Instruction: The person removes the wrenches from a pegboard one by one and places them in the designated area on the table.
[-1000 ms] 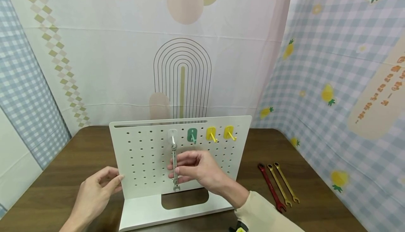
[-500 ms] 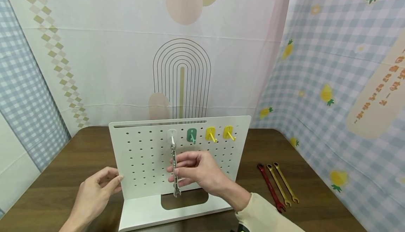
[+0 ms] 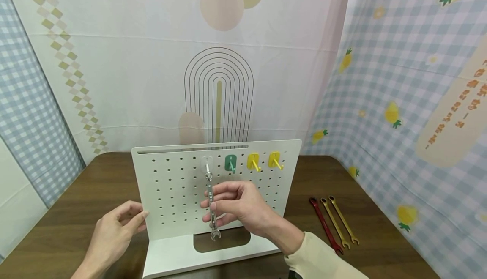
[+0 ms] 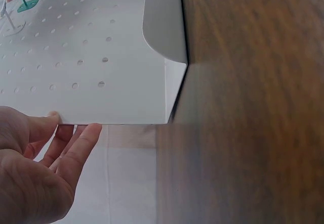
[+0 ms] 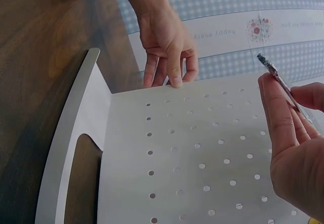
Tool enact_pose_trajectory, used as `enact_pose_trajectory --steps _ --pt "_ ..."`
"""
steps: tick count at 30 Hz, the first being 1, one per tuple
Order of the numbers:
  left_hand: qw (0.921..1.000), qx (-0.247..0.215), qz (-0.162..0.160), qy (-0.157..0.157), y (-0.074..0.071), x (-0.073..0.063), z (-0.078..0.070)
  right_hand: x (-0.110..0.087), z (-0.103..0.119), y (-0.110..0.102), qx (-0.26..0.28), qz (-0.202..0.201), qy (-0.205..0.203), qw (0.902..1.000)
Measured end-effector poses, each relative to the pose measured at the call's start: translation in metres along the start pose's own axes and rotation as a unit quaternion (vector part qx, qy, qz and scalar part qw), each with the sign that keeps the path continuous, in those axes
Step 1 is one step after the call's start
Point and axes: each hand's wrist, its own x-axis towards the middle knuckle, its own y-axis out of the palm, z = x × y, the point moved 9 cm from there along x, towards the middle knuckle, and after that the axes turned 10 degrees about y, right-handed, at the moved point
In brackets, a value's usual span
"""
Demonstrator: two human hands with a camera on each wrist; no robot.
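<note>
My right hand (image 3: 245, 206) pinches a silver combination wrench (image 3: 210, 186) between thumb and fingers in front of the white pegboard (image 3: 167, 229). The wrench hangs nearly upright, its ring end right at the tip of the white hook (image 3: 207, 161) and its open end pointing down. In the right wrist view, the wrench (image 5: 276, 72) lies along the fingers, with its ring end out of frame. My left hand (image 3: 114, 230) grips the board's left edge, thumb on the front and fingers behind, as the left wrist view shows of the hand (image 4: 45, 168).
Right of the white hook sit a green hook (image 3: 230, 162) and two yellow hooks, the nearer yellow hook (image 3: 253, 161) among them. On the wooden table (image 3: 304, 171) at right lie a red wrench (image 3: 326, 225) and two gold wrenches, one gold wrench (image 3: 335, 222) beside it.
The wrench's open end has swung a little down and toward me, while its ring end stays at the white hook. My left hand holds the board edge in the same place.
</note>
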Motion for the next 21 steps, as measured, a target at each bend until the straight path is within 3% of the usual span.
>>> enact_pose_trajectory --steps 12,21 --pt "1.0 0.003 0.006 -0.006 0.0005 0.0007 0.0016 -0.0031 0.0049 0.0038 0.033 0.021 -0.002 0.9992" --pt "0.9998 0.0 0.015 -0.015 0.0011 0.0011 0.004 -0.0057 0.0049 -0.0013 0.03 0.014 -0.005 0.9994"
